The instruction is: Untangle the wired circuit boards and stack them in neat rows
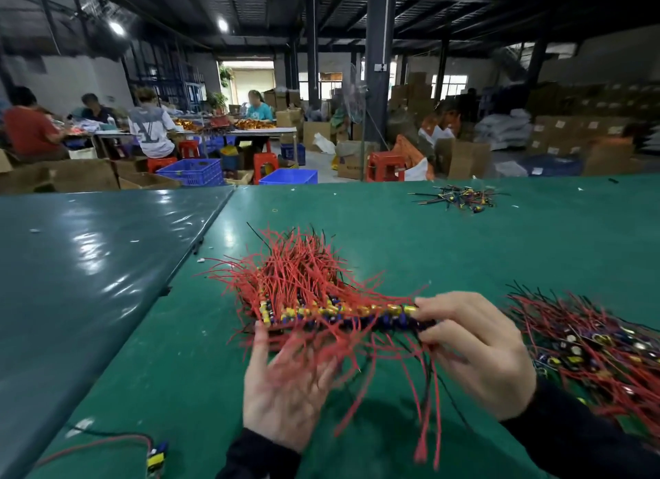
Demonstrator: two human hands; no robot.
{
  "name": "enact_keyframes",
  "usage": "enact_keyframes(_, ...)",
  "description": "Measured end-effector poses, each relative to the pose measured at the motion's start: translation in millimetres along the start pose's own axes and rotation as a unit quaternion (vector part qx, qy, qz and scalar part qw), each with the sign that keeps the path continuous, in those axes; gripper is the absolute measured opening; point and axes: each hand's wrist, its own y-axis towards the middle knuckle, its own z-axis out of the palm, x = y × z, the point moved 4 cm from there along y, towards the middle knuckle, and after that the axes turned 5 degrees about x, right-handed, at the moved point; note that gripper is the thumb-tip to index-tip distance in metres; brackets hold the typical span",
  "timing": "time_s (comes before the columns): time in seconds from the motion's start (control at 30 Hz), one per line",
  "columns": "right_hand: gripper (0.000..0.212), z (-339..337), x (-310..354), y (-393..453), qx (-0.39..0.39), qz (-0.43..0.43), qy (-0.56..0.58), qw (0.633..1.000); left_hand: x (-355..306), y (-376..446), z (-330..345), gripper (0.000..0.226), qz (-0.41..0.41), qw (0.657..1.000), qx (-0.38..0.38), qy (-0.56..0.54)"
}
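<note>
Bristling red-wired row of circuit boards (332, 312), right hand (475, 350) pinching its end, left hand (282, 382) spread beneath.

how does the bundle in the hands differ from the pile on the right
The bundle has its boards lined up in a row, held at both ends by the left hand and right hand; the pile lies loose and jumbled, untouched. The bundle sits mid-table, the pile at the right edge. Both carry red wires.
</note>
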Motion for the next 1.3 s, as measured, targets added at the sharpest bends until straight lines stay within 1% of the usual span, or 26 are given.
enact_keyframes(0.07,0.022,-9.0,-4.8,-17.3,0.027,-0.019,-0.040,0.999,7.2,-2.3,5.0,0.058,-0.042,0.998,0.005,0.055)
enact_keyframes(0.1,0.025,-10.5,-7.7,-25.0,0.045,-0.021,-0.060,0.997,10.9,-2.3,5.5,0.051,-0.048,0.996,-0.003,0.072)
enact_keyframes(0.17,0.025,-9.1,-13.2,-38.7,0.092,-0.011,-0.092,0.991,16.9,-2.3,7.0,0.039,-0.046,0.994,-0.020,0.094)
enact_keyframes(0.27,0.025,-8.8,-20.3,-48.3,0.151,0.026,-0.084,0.985,14.2,-0.8,4.1,0.039,-0.010,0.993,-0.043,0.108)
enact_keyframes(0.3,0.027,-12.6,-23.6,-46.6,0.150,0.054,-0.064,0.985,9.9,0.2,1.0,0.041,0.009,0.991,-0.053,0.119)
enact_keyframes(0.33,0.030,-18.9,-27.9,-43.0,0.130,0.099,-0.034,0.986,4.9,0.2,-0.6,0.042,0.027,0.988,-0.064,0.138)
enact_keyframes(0.4,0.032,-34.4,-42.3,-31.3,0.066,0.218,0.035,0.973,-0.4,-0.5,-1.1,0.044,0.049,0.982,-0.067,0.172)
enact_keyframes(0.43,0.034,-40.5,-51.5,-24.7,0.038,0.280,0.073,0.956,0.8,-0.4,-0.6,0.045,0.048,0.980,-0.059,0.186)
enact_keyframes(0.47,0.036,-42.5,-58.4,-18.5,0.028,0.334,0.118,0.935,3.5,-0.6,1.3,0.044,0.040,0.975,-0.047,0.212)
enact_keyframes(0.5,0.034,-39.0,-60.8,-12.4,0.040,0.375,0.174,0.910,8.3,-0.6,2.4,0.041,0.027,0.967,-0.035,0.249)
enact_keyframes(0.53,0.026,-29.7,-57.7,-5.3,0.077,0.402,0.240,0.880,13.3,-1.3,6.0,0.039,0.018,0.959,-0.030,0.282)
enact_keyframes(0.6,0.007,-0.1,-39.3,1.6,0.187,0.429,0.333,0.818,23.5,-0.2,9.9,0.037,0.017,0.950,-0.028,0.310)
enact_keyframes(0.63,0.006,16.9,-28.9,-1.6,0.245,0.434,0.341,0.797,28.0,-0.2,11.1,0.032,0.015,0.952,-0.028,0.306)
enact_keyframes(0.67,0.014,33.4,-20.3,-7.4,0.294,0.429,0.327,0.789,30.7,-1.0,14.6,0.027,0.013,0.955,-0.029,0.294)
enact_keyframes(0.73,0.027,57.9,-9.0,-16.3,0.356,0.402,0.270,0.799,32.7,-1.2,15.5,0.024,0.013,0.957,-0.042,0.288)
enact_keyframes(0.77,0.027,65.5,-6.4,-19.6,0.365,0.394,0.263,0.801,32.3,-1.2,15.1,0.024,0.018,0.952,-0.044,0.304)
enact_keyframes(0.8,0.024,70.9,-4.9,-22.4,0.365,0.393,0.281,0.796,30.8,-0.9,15.1,0.024,0.026,0.943,-0.047,0.328)
enact_keyframes(0.87,0.016,78.1,-1.4,-27.2,0.360,0.390,0.352,0.771,26.8,-1.0,15.0,0.022,0.056,0.918,-0.044,0.389)
enact_keyframes(0.93,0.015,81.4,2.9,-29.9,0.343,0.380,0.424,0.748,22.0,-2.6,16.3,0.022,0.095,0.895,-0.030,0.435)
enact_keyframes(1.0,0.024,82.5,4.9,-33.6,0.309,0.395,0.479,0.720,19.9,-3.6,16.7,0.029,0.137,0.867,-0.015,0.479)
enact_keyframes(1.03,0.031,83.2,4.5,-36.7,0.296,0.409,0.493,0.708,18.8,-3.9,14.8,0.031,0.158,0.845,-0.016,0.511)
enact_keyframes(1.1,0.042,84.5,2.9,-42.7,0.286,0.430,0.494,0.699,18.0,-3.7,10.6,0.035,0.181,0.802,-0.030,0.568)
enact_keyframes(1.13,0.047,84.6,2.4,-45.0,0.290,0.430,0.479,0.708,19.2,-3.3,9.1,0.038,0.174,0.803,-0.036,0.569)
enact_keyframes(1.2,0.055,83.3,2.6,-47.6,0.306,0.407,0.440,0.740,23.2,-2.1,8.2,0.050,0.133,0.836,-0.035,0.532)
enact_keyframes(1.23,0.057,81.9,2.9,-47.9,0.313,0.395,0.428,0.750,24.7,-1.7,7.9,0.054,0.117,0.845,-0.031,0.521)
enact_keyframes(1.3,0.053,77.7,4.7,-48.5,0.325,0.378,0.431,0.752,27.0,-1.7,9.7,0.049,0.094,0.853,-0.001,0.513)
